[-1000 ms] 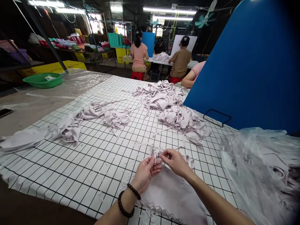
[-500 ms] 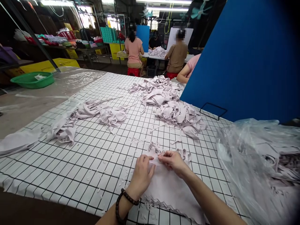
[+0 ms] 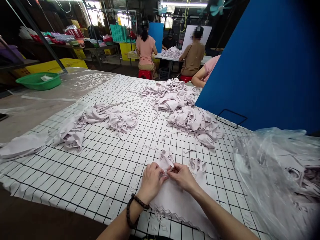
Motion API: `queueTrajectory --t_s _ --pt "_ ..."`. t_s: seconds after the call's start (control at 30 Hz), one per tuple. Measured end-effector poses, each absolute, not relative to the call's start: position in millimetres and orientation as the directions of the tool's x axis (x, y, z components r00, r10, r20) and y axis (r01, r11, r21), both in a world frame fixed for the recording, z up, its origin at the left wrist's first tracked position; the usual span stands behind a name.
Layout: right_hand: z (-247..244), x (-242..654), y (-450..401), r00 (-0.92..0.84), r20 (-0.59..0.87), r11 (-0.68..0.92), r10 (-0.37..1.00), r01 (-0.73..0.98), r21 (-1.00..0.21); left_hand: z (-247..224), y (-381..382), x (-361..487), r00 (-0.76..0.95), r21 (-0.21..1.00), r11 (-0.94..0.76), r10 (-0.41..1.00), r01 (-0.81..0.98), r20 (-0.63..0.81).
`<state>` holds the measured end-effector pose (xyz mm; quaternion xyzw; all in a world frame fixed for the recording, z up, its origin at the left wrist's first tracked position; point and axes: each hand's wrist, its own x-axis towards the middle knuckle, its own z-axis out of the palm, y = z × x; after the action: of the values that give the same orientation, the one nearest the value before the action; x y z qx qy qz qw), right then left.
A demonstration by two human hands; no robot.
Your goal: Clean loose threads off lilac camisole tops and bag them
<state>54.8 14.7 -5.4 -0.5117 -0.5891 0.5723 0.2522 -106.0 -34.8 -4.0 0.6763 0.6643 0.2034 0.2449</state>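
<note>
A pale lilac garment (image 3: 182,203) lies in a flat stack before me, its wavy lower edges layered near the table's front. Two looped straps (image 3: 197,164) stick out at its upper right, and more loops show at the upper left. My left hand (image 3: 153,180), with a dark bead bracelet on the wrist, pinches the garment's upper edge between thumb and fingers. Close beside it, my right hand (image 3: 181,176) grips the same edge with its fingertips. The exact bit of cloth between the fingers is partly hidden.
A grid-patterned cloth (image 3: 100,176) covers the table, with small white scraps about. Lilac fabric heaps (image 3: 192,121) lie ahead, and another pile (image 3: 72,133) at left. A clear plastic bag (image 3: 260,173) of garments stands right, below a blue board (image 3: 272,73). A green basin (image 3: 38,81) sits far left.
My hands have drawn closer together at the garment's upper edge, the right one curling its fingers in. The camera view has shifted slightly.
</note>
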Motion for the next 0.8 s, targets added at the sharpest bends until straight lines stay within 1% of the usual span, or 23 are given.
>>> queueTrajectory --t_s 0.13,0.23,0.37,0.47,0.57,0.63,0.7,0.73,0.8 --pt "3.7 53.1 12.3 -0.369 -0.284 -0.146 0.885 0.358 -0.922 -4.6 -34.9 -105.6 0.031 0.608 0.005 0.998 0.794 -0.048" --pt "9.2 51.8 11.1 -0.378 -0.257 -0.077 0.889 0.43 -0.9 -5.5 -35.1 -106.0 0.033 0.608 0.002 0.998 0.794 -0.047" --pt "14.6 51.8 11.6 -0.412 -0.179 0.08 0.894 0.538 -0.839 -6.3 -35.7 -106.8 0.042 0.612 0.004 0.997 0.791 -0.061" --pt "18.8 54.2 14.0 -0.478 -0.122 0.234 0.87 0.617 -0.752 -5.3 -35.8 -106.9 0.047 0.614 0.006 0.996 0.789 -0.07" --pt "22.9 58.2 18.7 -0.585 -0.082 0.397 0.807 0.64 -0.658 -4.4 -35.1 -106.8 0.047 0.611 0.011 0.996 0.791 -0.08" --pt "24.7 60.4 23.9 -0.635 -0.091 0.451 0.767 0.634 -0.628 -5.1 -34.4 -106.7 0.049 0.609 0.012 0.995 0.793 -0.084" --pt "25.4 61.3 31.1 -0.649 -0.146 0.421 0.747 0.631 -0.651 -6.9 -33.7 -106.8 0.047 0.602 0.015 0.995 0.798 -0.086" --pt "25.3 61.1 35.4 -0.641 -0.194 0.363 0.743 0.628 -0.688 -8.1 -33.3 -106.9 0.044 0.598 0.016 0.995 0.801 -0.085" --pt "24.6 59.4 44.7 -0.61 -0.322 0.153 0.724 0.597 -0.788 -9.9 -32.8 -107.3 0.035 0.593 0.02 0.996 0.805 -0.081"
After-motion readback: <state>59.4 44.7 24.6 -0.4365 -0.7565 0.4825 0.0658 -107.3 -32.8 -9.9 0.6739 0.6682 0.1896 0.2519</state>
